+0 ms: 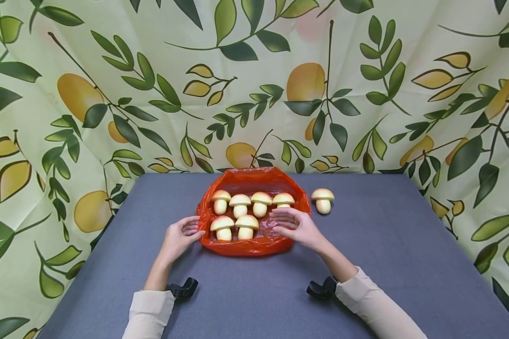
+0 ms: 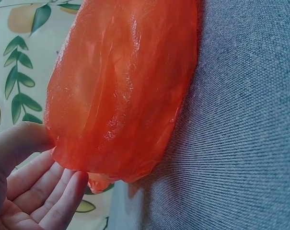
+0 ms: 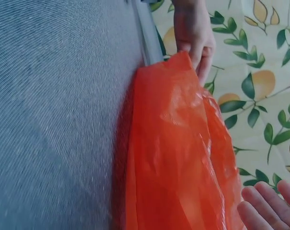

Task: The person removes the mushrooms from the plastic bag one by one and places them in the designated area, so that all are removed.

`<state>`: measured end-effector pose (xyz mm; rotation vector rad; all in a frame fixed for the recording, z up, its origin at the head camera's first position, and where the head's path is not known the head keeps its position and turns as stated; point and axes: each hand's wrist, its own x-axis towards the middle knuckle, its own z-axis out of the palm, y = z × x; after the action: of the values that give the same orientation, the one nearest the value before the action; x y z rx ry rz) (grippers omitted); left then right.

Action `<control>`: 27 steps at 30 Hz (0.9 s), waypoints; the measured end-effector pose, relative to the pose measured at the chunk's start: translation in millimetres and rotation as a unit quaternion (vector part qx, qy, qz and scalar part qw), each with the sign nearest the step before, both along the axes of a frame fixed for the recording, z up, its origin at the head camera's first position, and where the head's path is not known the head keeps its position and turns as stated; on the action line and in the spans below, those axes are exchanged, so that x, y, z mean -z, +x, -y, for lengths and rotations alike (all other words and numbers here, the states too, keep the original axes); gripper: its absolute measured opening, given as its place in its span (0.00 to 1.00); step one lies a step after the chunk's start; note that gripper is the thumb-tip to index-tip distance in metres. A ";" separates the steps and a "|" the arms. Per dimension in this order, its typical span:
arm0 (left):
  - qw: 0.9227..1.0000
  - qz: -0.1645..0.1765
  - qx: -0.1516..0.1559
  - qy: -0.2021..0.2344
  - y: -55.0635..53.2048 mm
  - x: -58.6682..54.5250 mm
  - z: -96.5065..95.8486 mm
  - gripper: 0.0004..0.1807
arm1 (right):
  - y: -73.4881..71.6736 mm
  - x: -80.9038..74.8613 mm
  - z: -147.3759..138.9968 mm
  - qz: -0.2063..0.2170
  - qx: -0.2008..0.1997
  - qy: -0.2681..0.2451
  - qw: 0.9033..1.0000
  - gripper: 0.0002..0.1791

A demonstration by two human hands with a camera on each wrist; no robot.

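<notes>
A red plastic bag lies on the grey table with its mouth spread wide. Inside it, in two rows, stand several toy mushrooms with pale yellow caps and pinkish stems. At the bag's left edge, my left hand pinches the rim between thumb and fingers; the left wrist view shows the thumb against the red film. My right hand reaches over the right side of the mouth, fingers extended and holding nothing. Its fingers appear beside the bag in the right wrist view.
One more toy mushroom stands on the table just right of the bag. The grey tabletop ends at the back against a leaf-and-fruit patterned cloth. Black wrist cameras sit on both forearms.
</notes>
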<state>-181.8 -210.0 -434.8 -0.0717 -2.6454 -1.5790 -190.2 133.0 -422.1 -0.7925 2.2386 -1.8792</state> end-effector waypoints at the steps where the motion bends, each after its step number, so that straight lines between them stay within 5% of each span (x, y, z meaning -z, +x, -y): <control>1: 1.000 0.000 0.000 0.000 0.1 0.0 0.1 0.24 | -1.0 0.8 3.1 0.001 -0.002 0.003 1.000 0.25; 19: 1.000 -0.001 0.001 0.000 0.2 -0.2 0.0 0.24 | -20.7 4.6 38.0 0.019 -0.005 0.026 0.999 0.26; 27: 1.000 0.000 0.002 -0.002 0.5 -0.2 -0.3 0.24 | -32.6 9.0 51.3 0.018 0.015 0.089 0.996 0.26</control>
<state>-181.3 -209.7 -434.6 -0.0763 -2.6512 -1.5742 -222.8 81.8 -431.1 -0.6947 2.3665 -1.6609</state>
